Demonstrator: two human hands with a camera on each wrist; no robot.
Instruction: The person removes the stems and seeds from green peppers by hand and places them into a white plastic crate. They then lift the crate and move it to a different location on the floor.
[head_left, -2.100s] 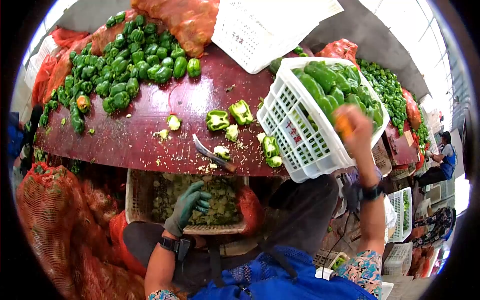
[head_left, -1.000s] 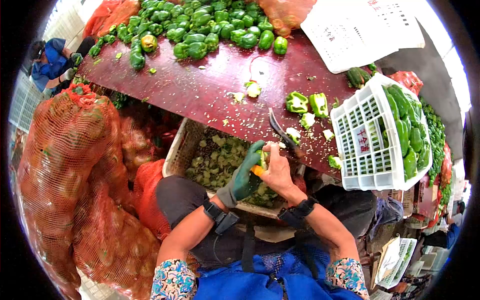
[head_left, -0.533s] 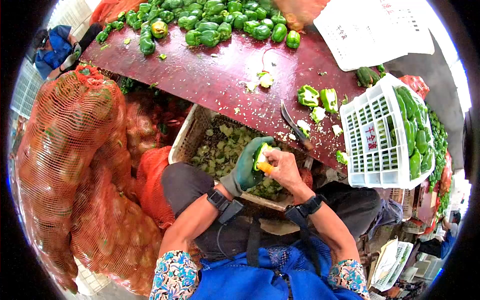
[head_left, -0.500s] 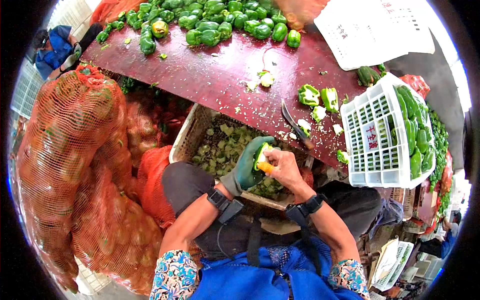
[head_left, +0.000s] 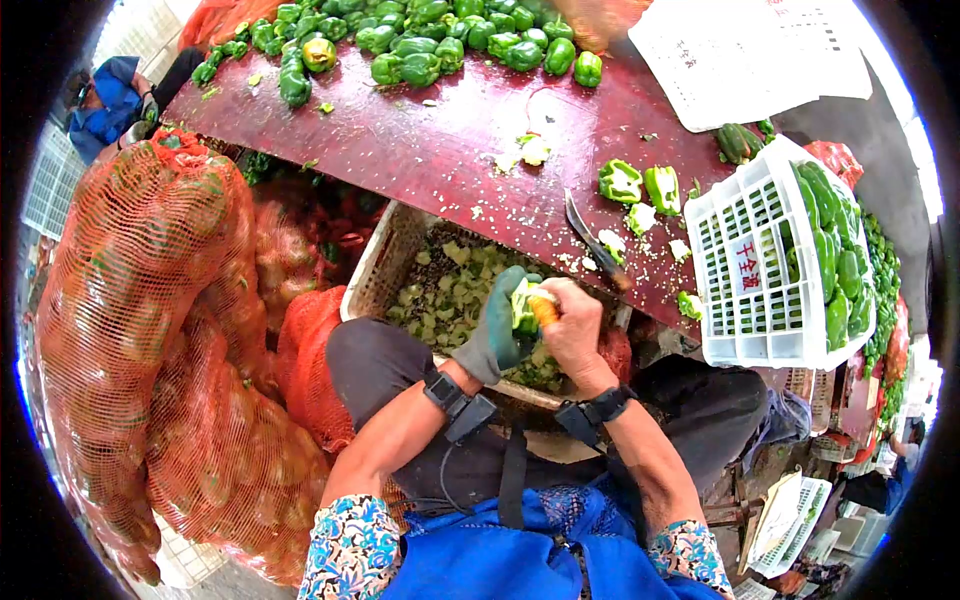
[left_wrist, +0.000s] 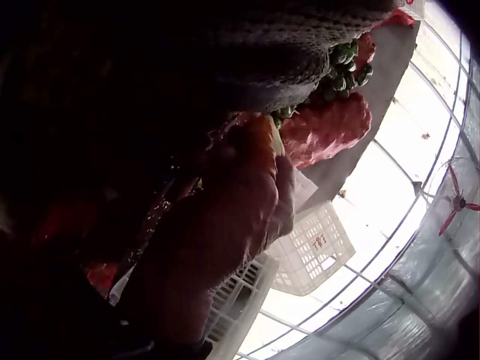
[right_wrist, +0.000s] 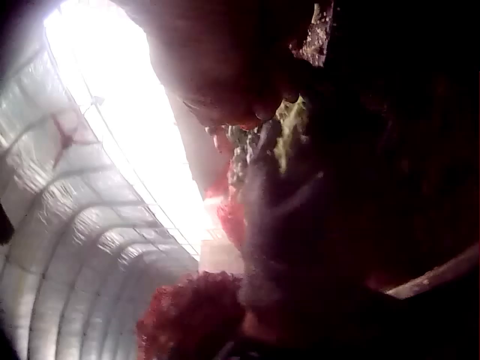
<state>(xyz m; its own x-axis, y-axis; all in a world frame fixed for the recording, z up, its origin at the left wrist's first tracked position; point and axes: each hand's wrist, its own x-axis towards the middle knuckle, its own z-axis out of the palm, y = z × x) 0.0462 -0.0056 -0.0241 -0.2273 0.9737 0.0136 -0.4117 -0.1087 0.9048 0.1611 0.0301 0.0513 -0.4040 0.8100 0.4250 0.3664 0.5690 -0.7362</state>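
My left hand [head_left: 490,330], in a green and grey glove, holds a cut green bell pepper [head_left: 524,312] above the scrap crate, its pale inside showing. The bare right hand [head_left: 574,335] has its fingers curled against the pepper's right side. An orange cover [head_left: 545,308] shows at the right thumb, right at the pepper's opening. In the left wrist view the right hand [left_wrist: 232,217] is dark beneath the glove [left_wrist: 300,60]. Much of the pepper is hidden by the hands; a yellow-green bit of the pepper [right_wrist: 291,131] shows in the right wrist view.
A curved knife [head_left: 587,238] lies on the red table [head_left: 420,150] among seeds, cores and cut peppers [head_left: 620,181]. Whole peppers [head_left: 420,50] are heaped behind. A white crate [head_left: 755,270] of peppers leans at right. Below is a scrap crate [head_left: 375,260]; mesh sacks [head_left: 140,340] stand left.
The right hand came from the white crate to meet the left over the scrap crate, where both now hold a pepper. Since half a second ago, the right hand has turned and risen slightly.
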